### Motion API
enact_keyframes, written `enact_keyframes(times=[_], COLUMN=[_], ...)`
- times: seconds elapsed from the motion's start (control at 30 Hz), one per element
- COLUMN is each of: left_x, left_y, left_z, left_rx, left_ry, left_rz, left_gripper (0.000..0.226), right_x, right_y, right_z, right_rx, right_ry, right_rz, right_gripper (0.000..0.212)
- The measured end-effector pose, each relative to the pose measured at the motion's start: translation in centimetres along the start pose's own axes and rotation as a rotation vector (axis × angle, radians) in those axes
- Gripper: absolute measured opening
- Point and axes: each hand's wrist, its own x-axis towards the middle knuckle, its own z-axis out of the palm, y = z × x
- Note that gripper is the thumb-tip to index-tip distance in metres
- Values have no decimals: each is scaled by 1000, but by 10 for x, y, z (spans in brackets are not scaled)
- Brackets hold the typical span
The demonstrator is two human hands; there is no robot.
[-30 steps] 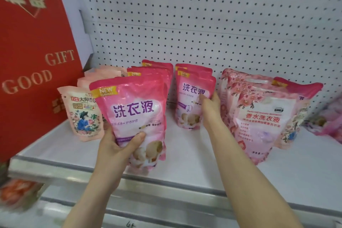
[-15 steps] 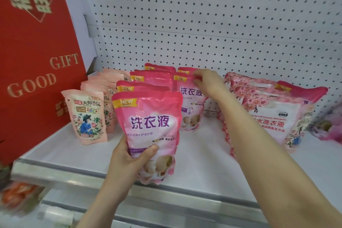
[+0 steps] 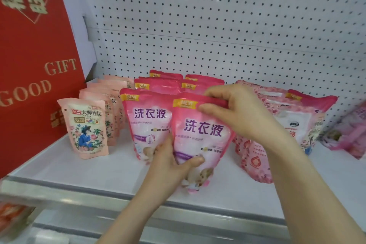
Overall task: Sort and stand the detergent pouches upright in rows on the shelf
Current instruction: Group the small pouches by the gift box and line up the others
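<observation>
A shop, white metal display shelf [image 3: 111, 172] with perforated back panel [image 3: 217, 25], many same-brand detergent pouches [image 3: 150, 121] standing in rows as stock, red gift box [image 3: 29, 65] printed "GOOD GIFT" beside them

"good gift" on red box [image 3: 29, 65]; "new" on pouch [image 3: 200, 136]

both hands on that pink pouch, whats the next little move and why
Probably lower the held pouch so its base sits flat on the shelf, beside the front pouch to its left. The left hand grips its lower part, the right hand pinches its top edge, and it hangs tilted before the second pink row.
</observation>
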Motion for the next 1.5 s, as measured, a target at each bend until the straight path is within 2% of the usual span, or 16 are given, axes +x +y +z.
enact_keyframes(times=[0.07,0.13,0.2,0.27,0.37,0.43,0.53,0.6,0.7,0.87,0.93,1.03,1.23,1.37,1.5], left_x=[8,23,44,66,91,98,101,103,104,104,103,98,68,43,15], left_y=[9,20,31,40,39,36,34,31,27,27,27,28,28,18,2], left_z=[-4,-22,-45,-66,-86,-91,-92,-92,-93,-92,-93,-94,-78,-49,-7], left_rx=[126,401,662,847,1031,1047,1054,1047,1032,1024,1020,975,884,746,625], left_ry=[12,140,291,309,189,146,157,172,185,187,177,183,253,185,59], left_rz=[115,333,487,505,469,478,511,521,533,528,518,513,652,642,556], left_gripper=[59,54,47,43,34,23,14,12,11,12,12,15,23,25,26], right_x=[1,2,8,17,32,42,57,62,64,62,59,50,0,-67,-143], right_y=[13,24,31,37,49,58,64,62,56,55,53,49,37,43,59], right_z=[-5,-10,-7,2,19,29,34,34,39,46,45,47,48,52,58], right_rx=[39,121,91,13,-59,-121,-254,-346,-356,-388,-400,-412,-412,-336,-305], right_ry=[39,13,-7,-17,-16,18,9,-36,-62,-44,-22,70,366,456,494], right_rz=[96,183,194,183,195,179,182,198,187,156,155,112,7,54,249], right_gripper=[10,5,4,8,15,21,11,13,17,14,21,35,39,28,23])
